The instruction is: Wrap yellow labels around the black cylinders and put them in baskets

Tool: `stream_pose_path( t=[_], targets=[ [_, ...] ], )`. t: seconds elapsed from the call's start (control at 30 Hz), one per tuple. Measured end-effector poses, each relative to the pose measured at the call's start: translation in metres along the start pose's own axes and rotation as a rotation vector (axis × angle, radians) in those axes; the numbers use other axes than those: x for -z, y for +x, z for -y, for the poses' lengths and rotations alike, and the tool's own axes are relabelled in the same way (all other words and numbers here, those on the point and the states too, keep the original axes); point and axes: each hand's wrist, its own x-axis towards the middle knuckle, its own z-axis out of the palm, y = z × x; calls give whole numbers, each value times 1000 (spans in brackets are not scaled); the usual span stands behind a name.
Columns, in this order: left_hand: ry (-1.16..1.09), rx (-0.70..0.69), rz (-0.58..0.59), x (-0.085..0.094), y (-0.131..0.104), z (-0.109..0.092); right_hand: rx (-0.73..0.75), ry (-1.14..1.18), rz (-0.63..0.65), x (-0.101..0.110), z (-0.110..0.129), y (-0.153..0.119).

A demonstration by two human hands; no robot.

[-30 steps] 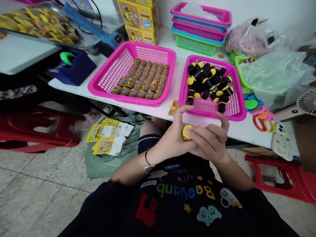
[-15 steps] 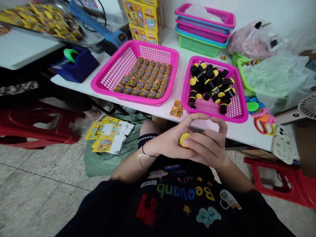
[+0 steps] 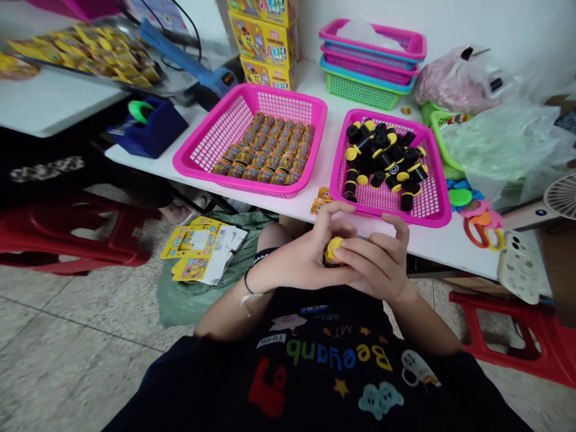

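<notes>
In front of my chest, both hands close around a small black canister with a yellow lid (image 3: 333, 251). My left hand (image 3: 303, 258) wraps its side, thumb below and index finger curled above. Fingers of my right hand (image 3: 380, 261) press against the canister from the other side, with the index finger raised. Most of its body is hidden by the fingers. Just beyond my hands, orange printed stickers (image 3: 320, 201) lie at the table edge. A pink basket (image 3: 443, 204) there holds a jumble of black canisters with yellow lids (image 3: 382, 156).
Left of it, another pink basket (image 3: 193, 162) holds rows of labelled canisters (image 3: 270, 150). A blue tape dispenser (image 3: 150, 129), yellow boxes (image 3: 265, 42) and stacked baskets (image 3: 369, 90) stand around. Scissors (image 3: 483, 234) and a phone (image 3: 519, 267) lie right. Red stools (image 3: 508, 336) flank me.
My left index finger has curled in closer over the canister, and the canister has turned so that its patterned side shows beneath the lid. The view has shifted slightly.
</notes>
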Motion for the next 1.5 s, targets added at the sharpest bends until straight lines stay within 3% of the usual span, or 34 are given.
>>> stream_pose_path(
  t=[0.07, 0.17, 0.23, 0.33, 0.4, 0.5, 0.57, 0.67, 0.8, 0.87, 0.93, 1.0, 1.07, 1.13, 1.2, 1.27, 1.37, 1.43, 1.5],
  targets=[
    [171, 6, -153, 3, -2, -6, -6, -49, -41, -2, -1, 2],
    [347, 69, -141, 20, 6, -20, -70, -94, -71, -3, -3, -3],
    [494, 104, -148, 45, 21, -28, -137, -100, -81, 0, -3, -11],
    [741, 201, -273, 99, 59, -28, -229, -75, -62, 6, -3, -28],
    [883, 309, -326, 137, 87, -18, -249, -51, -47, 11, -4, -40],
    [975, 458, -283, 180, 117, 6, -241, -35, -49, 15, -4, -53],
    [984, 515, -236, 196, 129, 23, -252, -30, -49, 17, -4, -59],
    [1018, 594, -155, 204, 138, 42, -265, -29, -37, 20, -4, -62],
    [1089, 638, -85, 197, 137, 49, -235, -2, -56, 27, -15, -49],
    [1089, 612, -81, 187, 132, 42, -253, 44, -69, 28, -31, -30],
    [1149, 597, -155, 169, 123, 25, -369, 110, -13, 23, -54, -3],
    [1266, 532, -294, 143, 112, 3, -587, 235, 209, 10, -81, 28],
    [1324, 378, -348, 114, 97, -19, -807, 326, 554, -11, -105, 57],
    [1254, 282, -191, 85, 80, -30, -951, 350, 892, -33, -119, 78],
    [1184, 277, 62, 62, 61, -24, -1050, 407, 1039, -51, -123, 89],
    [1173, 251, 245, 46, 44, -3, -1092, 462, 1050, -60, -120, 92],
    [1253, 204, 289, 35, 23, 38, -1127, 544, 1002, -58, -117, 90],
    [1332, 183, 273, 32, 10, 58, -1211, 616, 851, -50, -119, 87],
    [1392, 143, 267, 33, -1, 69, -1258, 648, 589, -38, -121, 83]
  ],
)
